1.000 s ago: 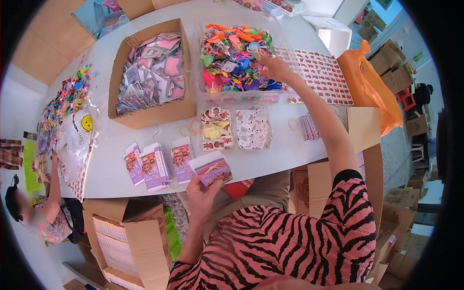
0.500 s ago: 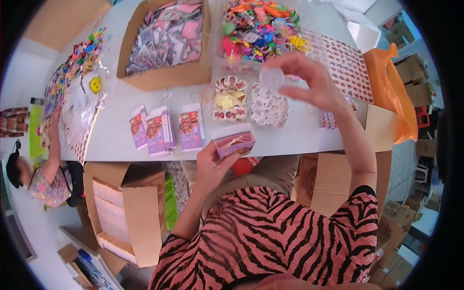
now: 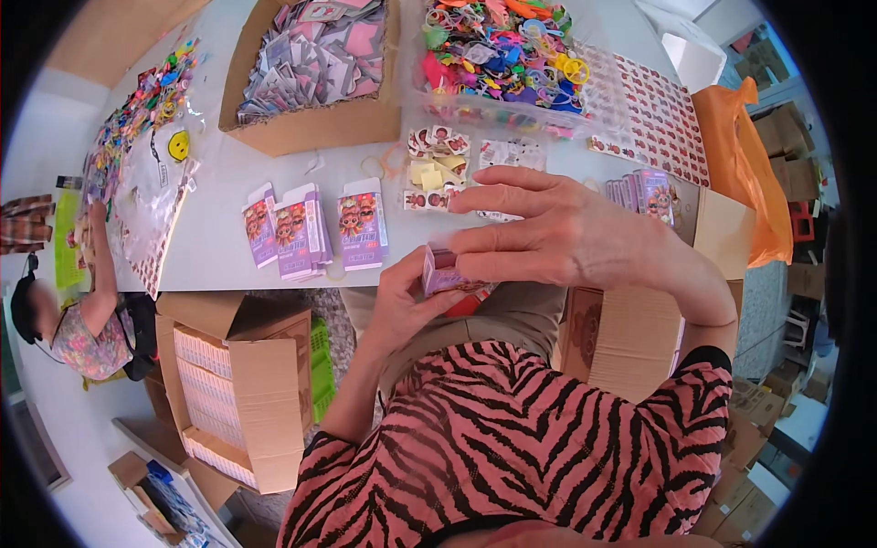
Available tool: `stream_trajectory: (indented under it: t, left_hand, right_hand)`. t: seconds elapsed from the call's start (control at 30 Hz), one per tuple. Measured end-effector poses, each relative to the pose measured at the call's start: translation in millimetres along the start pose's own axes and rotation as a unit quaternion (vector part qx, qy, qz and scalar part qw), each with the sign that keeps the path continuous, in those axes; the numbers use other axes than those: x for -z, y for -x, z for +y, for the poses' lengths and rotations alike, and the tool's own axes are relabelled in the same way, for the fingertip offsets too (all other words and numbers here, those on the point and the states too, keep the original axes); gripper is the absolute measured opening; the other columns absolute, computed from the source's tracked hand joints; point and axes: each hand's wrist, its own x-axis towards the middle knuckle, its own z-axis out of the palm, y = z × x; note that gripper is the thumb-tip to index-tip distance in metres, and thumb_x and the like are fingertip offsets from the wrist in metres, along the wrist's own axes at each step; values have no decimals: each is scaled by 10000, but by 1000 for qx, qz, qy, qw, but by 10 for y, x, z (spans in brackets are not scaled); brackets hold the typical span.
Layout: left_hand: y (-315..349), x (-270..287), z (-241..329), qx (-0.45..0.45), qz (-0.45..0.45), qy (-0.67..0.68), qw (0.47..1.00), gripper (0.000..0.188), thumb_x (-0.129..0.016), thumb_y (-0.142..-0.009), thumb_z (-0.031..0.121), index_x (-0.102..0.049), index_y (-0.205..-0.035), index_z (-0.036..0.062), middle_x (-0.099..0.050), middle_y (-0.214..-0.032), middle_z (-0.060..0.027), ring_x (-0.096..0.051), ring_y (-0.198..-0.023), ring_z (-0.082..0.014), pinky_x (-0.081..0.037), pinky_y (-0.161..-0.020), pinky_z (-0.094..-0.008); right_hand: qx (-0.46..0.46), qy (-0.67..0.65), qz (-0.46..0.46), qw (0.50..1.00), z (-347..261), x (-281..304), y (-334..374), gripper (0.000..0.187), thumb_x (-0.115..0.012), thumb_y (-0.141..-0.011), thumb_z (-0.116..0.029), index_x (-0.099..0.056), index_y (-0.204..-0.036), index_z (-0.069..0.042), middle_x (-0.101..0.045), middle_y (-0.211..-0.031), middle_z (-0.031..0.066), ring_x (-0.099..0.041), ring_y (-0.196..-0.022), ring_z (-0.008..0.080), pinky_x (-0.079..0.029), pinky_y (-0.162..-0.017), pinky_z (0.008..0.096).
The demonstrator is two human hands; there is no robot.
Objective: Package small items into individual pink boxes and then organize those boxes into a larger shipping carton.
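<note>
Near the table's front edge, my left hand (image 3: 404,300) grips a small purple printed carton (image 3: 438,278). My right hand (image 3: 548,230) is over the carton's upper end, its fingers stretched out and slightly apart, hiding part of the carton. Nothing shows in those fingers, and their undersides are hidden. Just beyond lie a clear tray of small printed pieces and yellow bits (image 3: 429,173) and a pile of white printed slips (image 3: 512,153), partly covered by my right hand. To the left stand several purple cartons (image 3: 301,233).
At the back are a cardboard box of pink and grey cards (image 3: 315,137) and a clear tub of colourful trinkets (image 3: 507,55). Sticker sheets (image 3: 653,105), more cartons (image 3: 649,194) and an orange bag (image 3: 735,164) lie right. At far left, another person (image 3: 100,338) reaches toward trinkets.
My right hand has come down and toward me onto the carton; the clear round disc it held is out of sight. The carton in my left hand has turned and is now partly covered.
</note>
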Motion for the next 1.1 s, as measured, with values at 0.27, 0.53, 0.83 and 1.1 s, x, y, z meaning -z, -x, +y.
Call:
stream_trajectory:
  t: [0.27, 0.53, 0.83, 1.1]
  left_hand:
    - [-13, 87, -13, 47, -23, -20, 998, 344, -665, -781, -1, -564, -1110, -12, -609, -1007, -37, -562, -897, -90, -455, -792, -242]
    - [18, 43, -4, -3, 6, 44, 999, 341, -615, -824, -36, -528, -1154, -30, -600, -1067, -68, -575, -974, -124, -467, -862, -277]
    - [-40, -3, 90, -28, 53, 95, 994, 374, -597, -832, -60, -493, -1190, -43, -584, -1112, -96, -581, -1025, -179, -473, -910, -309]
    - [-79, -24, 107, -43, 95, 62, 993, 408, -594, -831, -68, -481, -1221, -32, -568, -1132, -82, -560, -1003, -132, -468, -889, -281]
  right_hand:
    - [19, 31, -115, 993, -62, -42, -125, 273, -546, -721, -172, -567, -979, -85, -566, -1043, 24, -521, -990, 183, -442, -777, 308]
    - [-22, -26, -59, 998, -7, -164, -165, 378, -574, -718, -111, -584, -1096, -92, -550, -1174, 75, -462, -1176, 293, -420, -944, 408]
    - [-153, -58, 81, 983, -47, -269, -104, 291, -719, -649, -21, -659, -932, -52, -522, -1257, 102, -432, -1217, 344, -409, -953, 458]
    - [-170, -32, 96, 980, -88, -468, -101, 263, -731, -654, -57, -671, -910, -44, -482, -1299, 136, -415, -1229, 372, -406, -954, 466]
